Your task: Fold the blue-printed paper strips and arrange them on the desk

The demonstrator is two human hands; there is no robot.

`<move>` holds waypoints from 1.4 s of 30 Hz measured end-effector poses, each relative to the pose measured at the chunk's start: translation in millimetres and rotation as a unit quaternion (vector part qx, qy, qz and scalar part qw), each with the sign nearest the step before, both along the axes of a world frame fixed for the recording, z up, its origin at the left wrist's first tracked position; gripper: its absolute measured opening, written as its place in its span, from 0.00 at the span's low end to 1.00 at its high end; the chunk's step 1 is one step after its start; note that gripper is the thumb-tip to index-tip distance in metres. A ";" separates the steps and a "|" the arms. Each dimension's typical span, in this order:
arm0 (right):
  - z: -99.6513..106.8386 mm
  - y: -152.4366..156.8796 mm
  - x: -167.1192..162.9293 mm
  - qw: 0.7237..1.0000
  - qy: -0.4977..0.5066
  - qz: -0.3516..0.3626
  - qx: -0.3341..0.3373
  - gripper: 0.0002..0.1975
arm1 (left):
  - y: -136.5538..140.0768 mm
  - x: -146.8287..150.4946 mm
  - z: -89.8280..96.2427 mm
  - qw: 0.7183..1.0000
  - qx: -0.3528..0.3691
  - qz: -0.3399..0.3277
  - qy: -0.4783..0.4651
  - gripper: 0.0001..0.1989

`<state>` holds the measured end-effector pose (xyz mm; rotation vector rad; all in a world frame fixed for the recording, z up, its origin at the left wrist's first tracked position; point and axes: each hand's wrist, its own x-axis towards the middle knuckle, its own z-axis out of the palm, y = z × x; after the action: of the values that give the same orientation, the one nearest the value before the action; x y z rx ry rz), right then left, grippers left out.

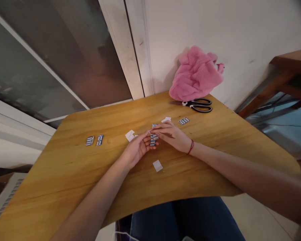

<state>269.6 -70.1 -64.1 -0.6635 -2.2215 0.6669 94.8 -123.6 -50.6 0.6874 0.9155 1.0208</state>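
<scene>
My left hand point(137, 149) is over the middle of the wooden table, palm turned up, with its fingers and thumb around small blue-and-white striped paper cards point(153, 140). My right hand point(172, 135) comes in from the right, a red string on its wrist. Its fingers are bent together over those cards, near the left thumb; what lies between its fingertips is hidden. Just behind the hands, another striped card point(155, 126) shows in part. Loose white paper pieces point(129, 135) lie left of the hands, another white piece point(166, 119) behind them, and a white square point(158, 165) in front.
Two striped card groups point(89, 141) point(99, 140) lie on the left of the wooden table point(72, 160). One more striped card point(184, 121) is at the right. Black-handled scissors point(197, 104) rest at the back beside a pink fluffy cloth point(197, 75), against the wall.
</scene>
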 end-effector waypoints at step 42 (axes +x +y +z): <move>-0.9 -5.4 -10.5 0.987 0.077 -0.073 -0.124 0.09 | -4.5 13.6 -2.5 0.993 -0.026 0.109 -0.038 0.12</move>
<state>259.1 -75.4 -65.1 -0.8600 -1.9438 0.8966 108.4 -128.1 -53.1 0.5087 0.9619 1.2036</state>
